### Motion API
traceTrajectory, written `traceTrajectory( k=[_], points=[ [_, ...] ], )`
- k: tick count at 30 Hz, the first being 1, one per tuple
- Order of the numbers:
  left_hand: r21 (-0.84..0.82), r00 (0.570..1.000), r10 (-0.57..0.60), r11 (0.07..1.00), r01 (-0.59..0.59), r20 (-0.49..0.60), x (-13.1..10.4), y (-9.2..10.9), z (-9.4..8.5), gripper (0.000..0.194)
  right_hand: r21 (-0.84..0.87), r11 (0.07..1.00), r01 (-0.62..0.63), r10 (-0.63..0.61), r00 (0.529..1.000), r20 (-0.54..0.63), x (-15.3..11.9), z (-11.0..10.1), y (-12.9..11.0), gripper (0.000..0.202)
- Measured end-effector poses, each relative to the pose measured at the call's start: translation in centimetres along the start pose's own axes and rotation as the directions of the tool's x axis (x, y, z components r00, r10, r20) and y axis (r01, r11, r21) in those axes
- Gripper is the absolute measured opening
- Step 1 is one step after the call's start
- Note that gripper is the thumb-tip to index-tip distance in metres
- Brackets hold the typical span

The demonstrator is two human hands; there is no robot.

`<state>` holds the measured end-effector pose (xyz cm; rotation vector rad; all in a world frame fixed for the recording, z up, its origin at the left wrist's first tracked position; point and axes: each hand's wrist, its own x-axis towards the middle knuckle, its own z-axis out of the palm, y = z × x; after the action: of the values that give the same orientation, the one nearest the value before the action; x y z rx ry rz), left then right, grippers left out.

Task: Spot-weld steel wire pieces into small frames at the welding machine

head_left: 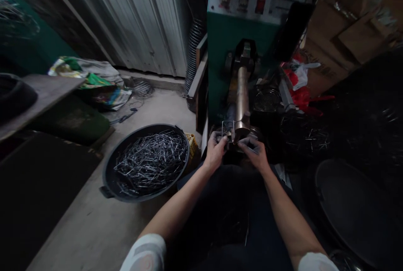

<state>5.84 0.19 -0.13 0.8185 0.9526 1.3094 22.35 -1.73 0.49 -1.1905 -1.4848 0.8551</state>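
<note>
In front of me stands a green welding machine (217,69) with a thick metal arm (242,90) reaching toward me. My left hand (215,151) is closed at the left of the arm's lower tip, its thumb and fingers on a thin U-shaped bent wire (223,127) that stands upright there. My right hand (254,150) is closed in a pinch just under the tip, on the right side. What its fingers hold is too small and dark to make out.
To my left, a round black basin (108,178) holds a heap of short metal wires (154,157), beside a yellow crate (191,143). A dark round tub (349,199) is at right. Coiled wire (266,97) and cardboard boxes (330,48) lie behind.
</note>
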Motion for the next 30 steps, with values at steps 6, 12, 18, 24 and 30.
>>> traceTrajectory(
  k=[6, 12, 18, 24, 30],
  points=[
    [-0.022, 1.000, 0.016, 1.000, -0.016, -0.005, -0.1, 0.4, 0.3, 0.031, 0.021, 1.000, -0.010, 0.010, 1.000, 0.019, 0.0, -0.4, 0.4, 0.022],
    [-0.013, 0.997, -0.009, 1.000, 0.008, -0.081, -2.8, 0.8, -1.7, 0.034, 0.130, 0.968, -0.214, 0.212, 0.977, 0.031, -3.9, -2.5, 1.0, 0.028],
    [0.048, 0.877, 0.028, 0.999, -0.006, -0.480, -3.2, 1.5, -11.7, 0.031, 0.212, 0.905, -0.369, 0.398, 0.910, -0.115, -9.5, -5.1, 3.8, 0.043],
    [0.311, 0.762, 0.114, 0.943, 0.119, -0.637, -4.3, 1.1, -18.6, 0.033, 0.276, 0.881, -0.384, 0.435, 0.888, -0.152, -11.1, -6.1, 5.3, 0.045],
    [0.882, 0.884, -0.173, 0.283, -0.377, 0.434, -16.1, -1.4, -11.0, 0.026, 0.157, 0.911, -0.380, 0.396, 0.915, -0.083, -10.6, -5.7, 4.8, 0.043]
  ],
)
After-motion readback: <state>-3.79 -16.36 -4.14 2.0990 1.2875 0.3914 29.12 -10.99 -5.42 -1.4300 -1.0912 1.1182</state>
